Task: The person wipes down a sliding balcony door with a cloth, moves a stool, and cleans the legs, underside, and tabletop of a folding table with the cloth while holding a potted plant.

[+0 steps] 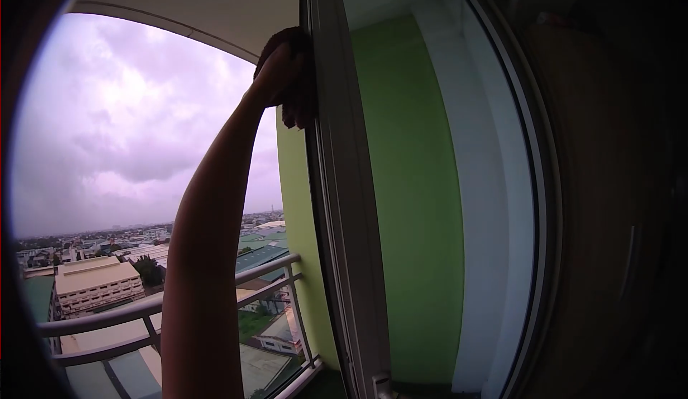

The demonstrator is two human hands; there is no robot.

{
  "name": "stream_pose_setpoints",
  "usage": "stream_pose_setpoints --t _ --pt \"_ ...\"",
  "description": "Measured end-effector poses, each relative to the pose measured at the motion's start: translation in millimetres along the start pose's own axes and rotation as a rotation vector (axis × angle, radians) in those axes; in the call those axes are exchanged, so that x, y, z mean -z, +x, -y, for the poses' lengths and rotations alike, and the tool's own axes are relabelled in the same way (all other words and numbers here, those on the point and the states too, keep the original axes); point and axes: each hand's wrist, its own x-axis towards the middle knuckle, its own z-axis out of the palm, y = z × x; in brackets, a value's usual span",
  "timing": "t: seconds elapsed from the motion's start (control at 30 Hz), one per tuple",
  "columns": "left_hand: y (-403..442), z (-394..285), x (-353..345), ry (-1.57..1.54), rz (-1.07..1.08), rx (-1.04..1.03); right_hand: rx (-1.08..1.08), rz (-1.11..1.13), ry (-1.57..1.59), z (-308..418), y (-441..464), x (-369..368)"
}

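Observation:
My left hand [281,73] is raised high, closed around a dark reddish-brown cloth [292,38]. The cloth is against the outer edge of the grey door frame [333,112], near its upper part, and some of it hangs below my fingers. My forearm stretches up from the bottom of the view, left of the frame. The fingertips are dark and partly hidden by the cloth. My right hand is out of view.
A glass panel [502,184] lies right of the frame, with a green wall [408,184] seen through it. A metal balcony railing [107,320] crosses the lower left, with buildings and cloudy sky beyond. A handle [382,385] sits low on the frame.

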Motion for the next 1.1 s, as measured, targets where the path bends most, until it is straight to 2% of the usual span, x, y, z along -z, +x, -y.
stream_pose_setpoints --t 0.03,0.07,0.1,0.13,0.27,0.3,0.4,0.47,0.53,0.6,0.67,0.7,0.73,0.8,0.83,1.0,1.03,1.1 --pt "-9 -5 1 -0.017 -0.006 0.004 -0.136 0.034 -0.014 4 -2 0" --pt "-19 -9 5 0.013 0.043 -0.001 -0.147 0.028 -0.025 6 -4 -1" --pt "-23 -11 10 0.047 0.088 -0.008 -0.087 0.034 -0.005 6 -1 0" --pt "-31 -8 6 -0.043 0.026 -0.044 -0.03 0.043 0.017 6 0 -1" --pt "-55 -21 9 -0.068 0.074 0.098 -0.103 -0.017 -0.024 21 -4 -6" --pt "-59 -28 11 -0.113 0.085 0.129 -0.03 -0.027 0.029 33 -4 -6" --pt "-80 -38 3 -0.19 -0.084 0.091 -0.017 -0.04 -0.053 18 -8 -9" --pt "-102 -59 11 -0.23 -0.079 0.096 -0.016 -0.051 -0.059 14 -9 -10" --pt "-124 -77 19 -0.33 0.005 0.213 -0.023 -0.059 -0.061 20 -10 -9" --pt "-161 -89 17 -0.349 0.046 0.25 -0.22 0.038 -0.064 32 -10 -5" --pt "-185 -92 4 -0.531 -0.121 0.062 -0.205 0.024 0.003 -1 -11 -7" --pt "-203 -85 -7 -0.307 -0.161 0.009 -0.193 0.009 0.077 -17 -11 -10" --pt "-214 -98 -1 -0.309 -0.152 0.024 -0.21 0.014 0.08 -19 -9 -10" --pt "-235 -126 15 -0.523 -0.077 0.21 -0.036 -0.06 -0.062 -19 -4 -7" --pt "-247 -137 23 -0.338 -0.097 0.156 -0.106 -0.007 -0.122 -17 -5 -3" --pt "-334 -183 17 -0.46 -0.095 0.342 -0.114 0.088 -0.157 9 -12 9" --pt "-343 -201 29 -0.521 -0.004 0.552 -0.067 0.076 -0.156 13 -13 9" --pt "-367 -225 37 -0.561 0.118 0.813 -0.017 0.041 -0.186 12 -13 9"
